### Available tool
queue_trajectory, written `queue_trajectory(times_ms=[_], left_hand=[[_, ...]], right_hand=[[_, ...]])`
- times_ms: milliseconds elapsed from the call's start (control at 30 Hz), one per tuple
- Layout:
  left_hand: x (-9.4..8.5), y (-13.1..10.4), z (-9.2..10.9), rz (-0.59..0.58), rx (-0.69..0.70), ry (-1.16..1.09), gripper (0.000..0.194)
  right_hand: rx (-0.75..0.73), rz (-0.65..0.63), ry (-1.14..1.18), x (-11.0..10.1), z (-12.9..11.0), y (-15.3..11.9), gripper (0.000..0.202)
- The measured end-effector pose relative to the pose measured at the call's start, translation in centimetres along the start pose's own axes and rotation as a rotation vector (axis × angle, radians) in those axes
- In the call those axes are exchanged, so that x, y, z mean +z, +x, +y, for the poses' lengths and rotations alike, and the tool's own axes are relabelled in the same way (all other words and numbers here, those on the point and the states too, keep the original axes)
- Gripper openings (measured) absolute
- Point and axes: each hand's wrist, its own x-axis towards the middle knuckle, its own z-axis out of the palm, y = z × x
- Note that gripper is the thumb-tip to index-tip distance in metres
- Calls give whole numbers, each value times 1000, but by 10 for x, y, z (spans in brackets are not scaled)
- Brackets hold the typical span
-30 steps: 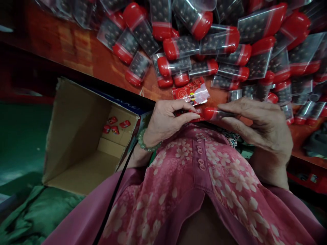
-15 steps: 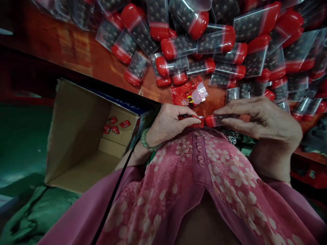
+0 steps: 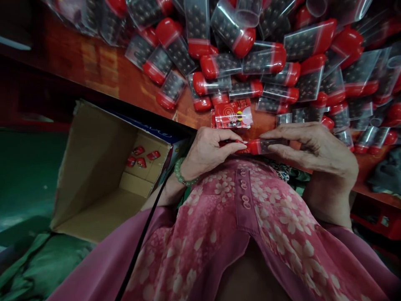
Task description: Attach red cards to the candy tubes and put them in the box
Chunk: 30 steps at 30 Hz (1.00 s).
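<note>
Grips a red-capped tube point(image 3: 265, 146) in the right hand point(image 3: 318, 146), just right of frame centre, long axis nearly level, cap leftward; pinches a red packet point(image 3: 245, 151) in the left hand point(image 3: 211, 147), cap-side; cannot tell whether overlapping or merely touching.

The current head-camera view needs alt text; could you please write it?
The right hand holds a red-ended tube against a red item pinched in the left hand. Many containers of dark beads lie beyond on a table; an open cardboard box at left holds small red pieces.
</note>
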Motion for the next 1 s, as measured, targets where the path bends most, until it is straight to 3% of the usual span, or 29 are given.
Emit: queue_trajectory(times_ms=[233, 533, 700, 900, 1000], left_hand=[[-8, 2, 5, 30, 32, -36, 16], [-15, 8, -2, -48, 34, -66, 14], [-18, 10, -3, -42, 54, -110, 12], [-37, -3, 10, -123, 67, -188, 10], [-44, -7, 12, -100, 78, -190, 8]], right_hand=[[-57, 100, 24, 3, 7, 0, 24], [-142, 10, 109, 22, 11, 28, 34], [-161, 29, 103, 28, 11, 37, 35], [-80, 33, 168, 10, -1, 37, 30], [-41, 0, 165, -4, -6, 48, 23]])
